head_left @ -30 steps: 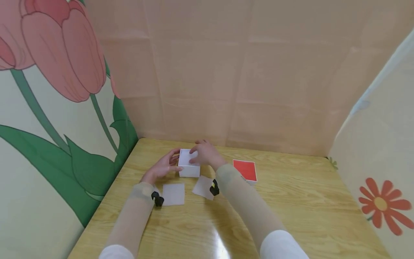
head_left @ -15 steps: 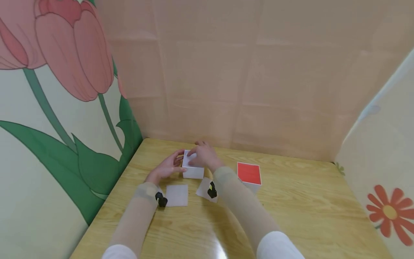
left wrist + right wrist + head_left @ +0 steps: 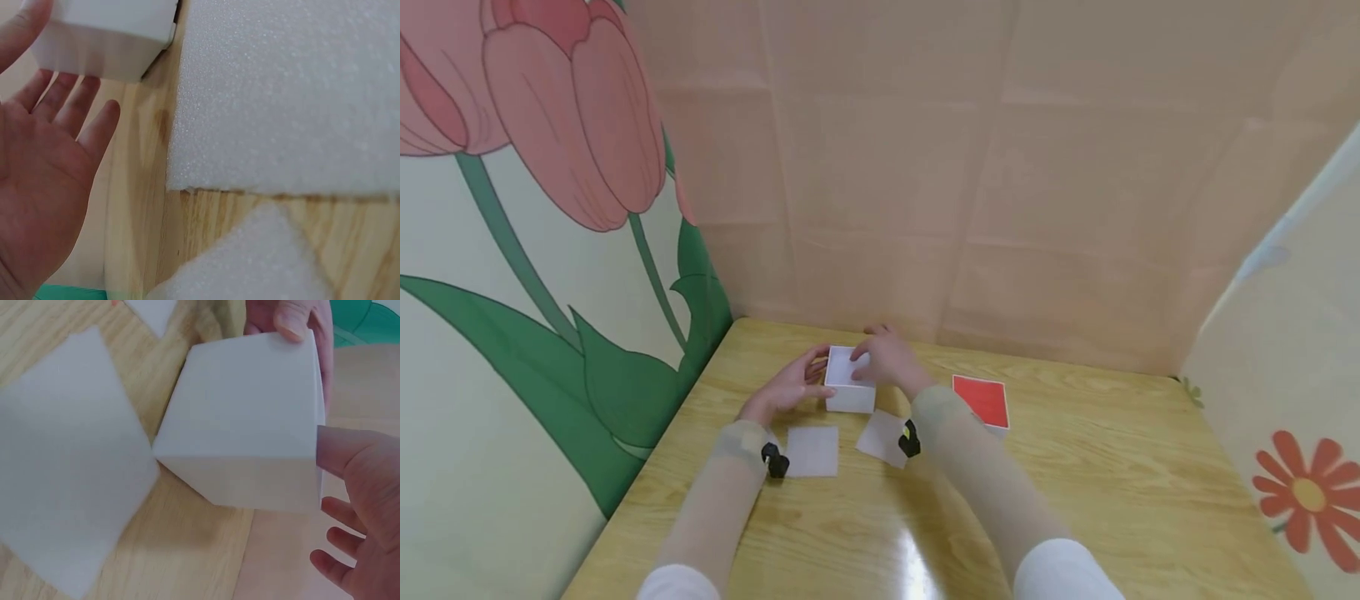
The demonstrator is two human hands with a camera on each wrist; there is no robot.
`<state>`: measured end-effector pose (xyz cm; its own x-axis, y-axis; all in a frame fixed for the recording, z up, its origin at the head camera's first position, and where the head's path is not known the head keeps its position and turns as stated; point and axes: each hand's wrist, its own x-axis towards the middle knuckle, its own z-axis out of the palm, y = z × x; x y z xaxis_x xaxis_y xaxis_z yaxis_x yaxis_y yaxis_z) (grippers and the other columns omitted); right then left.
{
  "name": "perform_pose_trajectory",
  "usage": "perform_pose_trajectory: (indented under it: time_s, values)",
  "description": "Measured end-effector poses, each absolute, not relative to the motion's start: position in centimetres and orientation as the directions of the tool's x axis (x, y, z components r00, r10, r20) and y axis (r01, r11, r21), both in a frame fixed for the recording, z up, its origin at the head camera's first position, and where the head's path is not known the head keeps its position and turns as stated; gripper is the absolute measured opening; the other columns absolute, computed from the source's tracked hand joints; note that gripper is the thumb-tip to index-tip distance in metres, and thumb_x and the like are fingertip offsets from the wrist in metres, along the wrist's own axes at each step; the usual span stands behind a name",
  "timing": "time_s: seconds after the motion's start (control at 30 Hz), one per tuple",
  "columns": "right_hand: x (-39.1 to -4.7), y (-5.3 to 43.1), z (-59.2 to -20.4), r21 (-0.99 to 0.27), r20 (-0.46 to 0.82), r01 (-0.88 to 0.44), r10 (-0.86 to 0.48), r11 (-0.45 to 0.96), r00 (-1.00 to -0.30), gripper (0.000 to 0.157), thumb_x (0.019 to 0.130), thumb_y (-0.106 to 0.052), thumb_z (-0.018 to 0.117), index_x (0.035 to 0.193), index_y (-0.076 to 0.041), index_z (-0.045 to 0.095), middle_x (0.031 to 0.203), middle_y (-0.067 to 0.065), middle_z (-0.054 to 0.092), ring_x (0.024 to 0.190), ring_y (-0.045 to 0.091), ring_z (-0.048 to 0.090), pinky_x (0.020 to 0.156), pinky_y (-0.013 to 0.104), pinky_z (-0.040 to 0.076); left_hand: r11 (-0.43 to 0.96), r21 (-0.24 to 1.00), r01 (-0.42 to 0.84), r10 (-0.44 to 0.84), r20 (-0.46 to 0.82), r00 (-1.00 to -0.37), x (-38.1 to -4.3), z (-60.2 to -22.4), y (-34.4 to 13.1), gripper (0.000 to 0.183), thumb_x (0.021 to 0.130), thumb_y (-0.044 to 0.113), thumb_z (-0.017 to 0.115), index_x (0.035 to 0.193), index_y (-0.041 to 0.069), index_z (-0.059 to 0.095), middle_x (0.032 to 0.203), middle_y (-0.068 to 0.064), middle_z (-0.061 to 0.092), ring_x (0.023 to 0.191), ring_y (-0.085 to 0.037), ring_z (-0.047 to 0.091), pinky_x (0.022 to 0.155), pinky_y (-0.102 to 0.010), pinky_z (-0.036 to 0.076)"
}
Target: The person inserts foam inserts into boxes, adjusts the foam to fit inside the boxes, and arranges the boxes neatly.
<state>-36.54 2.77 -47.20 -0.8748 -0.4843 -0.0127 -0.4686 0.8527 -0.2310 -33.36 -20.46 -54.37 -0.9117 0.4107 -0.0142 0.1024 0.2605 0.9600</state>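
In the head view a square white box (image 3: 850, 400) stands near the back of the table. My left hand (image 3: 790, 386) holds it from the left, thumb on the front face near the top rim. The left wrist view shows that hand's fingers (image 3: 75, 106) spread along the side of the box. My right hand (image 3: 887, 362) reaches over the box top from the right. In the right wrist view its thumb (image 3: 340, 450) dips behind the rim, while its other fingers hang loosely bent beside the box. Two white foam sheets (image 3: 812, 452) (image 3: 883, 437) lie in front.
A white box with a red top face (image 3: 981, 402) stands to the right, partly behind my right forearm. Another pale sheet edge shows beside my left wrist. The wooden table (image 3: 1075, 467) meets a plain backdrop at the back and printed flower panels at the sides.
The whole view has shifted slightly, moving the scene to the right. My right hand dipped a little further over the box, then drew back slightly to the right. The left hand keeps its place.
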Motion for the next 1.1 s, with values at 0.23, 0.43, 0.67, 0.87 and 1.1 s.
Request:
perform_pose_trajectory:
  time_s: [0.23, 0.43, 0.67, 0.87, 1.1]
  values:
    - [-36.67, 3.06, -46.73, -0.203, -0.051, -0.434, -0.452, 0.878, -0.891, 0.027, 0.090, -0.036, 0.089, 0.114, -0.025, 0.084, 0.162, 0.011, 0.049, 0.150, 0.039, 0.036, 0.123, 0.062, 0.033, 0.261, 0.961, 0.094, 0.409, -0.022, -0.912, -33.45, -54.19, -20.34, 0.096, 0.096, 0.017, 0.084, 0.171, 0.014, 0.024, 0.175, -0.007, 0.027, 0.158, -0.032, 0.032, 0.128, -0.049, 0.030]
    - [-36.35, 2.99, -46.52, -0.188, -0.029, -0.442, -0.455, 0.877, -0.890, 0.025, 0.089, -0.035, 0.089, 0.112, -0.025, 0.084, 0.161, 0.013, 0.050, 0.150, 0.040, 0.037, 0.122, 0.062, 0.034, 0.256, 0.962, 0.092, 0.400, -0.018, -0.916, -33.50, -54.18, -20.35, 0.094, 0.096, 0.017, 0.083, 0.170, 0.017, 0.026, 0.175, -0.007, 0.027, 0.158, -0.032, 0.032, 0.128, -0.048, 0.030]
    - [-36.59, 3.18, -46.75, -0.197, -0.038, -0.436, -0.451, 0.878, -0.892, 0.026, 0.089, -0.036, 0.090, 0.112, -0.025, 0.084, 0.161, 0.013, 0.050, 0.150, 0.041, 0.037, 0.123, 0.062, 0.033, 0.250, 0.964, 0.094, 0.401, -0.015, -0.916, -33.54, -54.25, -20.11, 0.095, 0.096, 0.017, 0.084, 0.171, 0.017, 0.025, 0.176, -0.007, 0.026, 0.159, -0.032, 0.031, 0.128, -0.048, 0.029]
    - [-36.92, 3.16, -47.23, -0.187, -0.037, -0.424, -0.438, 0.886, -0.898, 0.024, 0.089, -0.037, 0.090, 0.109, -0.027, 0.084, 0.160, 0.010, 0.052, 0.148, 0.037, 0.039, 0.122, 0.060, 0.036, 0.246, 0.965, 0.091, 0.399, -0.015, -0.917, -33.61, -54.36, -20.03, 0.094, 0.095, 0.015, 0.084, 0.170, 0.018, 0.026, 0.176, -0.008, 0.026, 0.159, -0.033, 0.031, 0.128, -0.050, 0.029]
    - [-36.73, 3.23, -46.91, -0.235, 0.006, -0.426, -0.437, 0.874, -0.899, 0.026, 0.090, -0.037, 0.089, 0.113, -0.026, 0.084, 0.159, 0.011, 0.053, 0.147, 0.037, 0.041, 0.122, 0.057, 0.037, 0.253, 0.963, 0.093, 0.404, -0.017, -0.914, -33.79, -54.43, -20.31, 0.097, 0.095, 0.017, 0.085, 0.170, 0.013, 0.025, 0.176, -0.008, 0.026, 0.159, -0.033, 0.031, 0.128, -0.048, 0.029]
